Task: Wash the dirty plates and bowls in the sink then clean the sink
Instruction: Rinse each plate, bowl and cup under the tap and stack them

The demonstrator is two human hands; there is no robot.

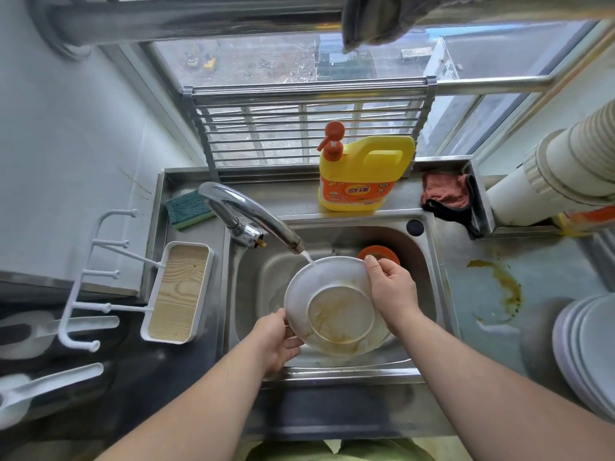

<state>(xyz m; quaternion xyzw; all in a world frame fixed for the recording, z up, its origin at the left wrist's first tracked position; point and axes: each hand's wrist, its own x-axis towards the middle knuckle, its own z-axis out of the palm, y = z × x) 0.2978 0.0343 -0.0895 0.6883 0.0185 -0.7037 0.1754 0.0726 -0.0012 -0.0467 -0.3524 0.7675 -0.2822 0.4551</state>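
Sink (429,261): brushed stainless steel, dull sheen, water-marked. Tap (253,211): polished chrome, glossy. Bowl (332,307): white, smooth, satin finish, looks like plastic or melamine, brown greasy smears on the underside. Soap bottle (362,174): glossy yellow plastic, orange plastic pump, printed label. Sponge (188,209): coarse green scouring face over soft foam. Rag (446,191): pink fuzzy cloth, dark edge. Rack (299,128): bare metal rods, semi-gloss. Tray (176,294): white plastic frame, matt wood-grain insert. Desk (532,261): smooth, pale, brown stain on it. Plates (585,344): white, smooth, slight gloss.
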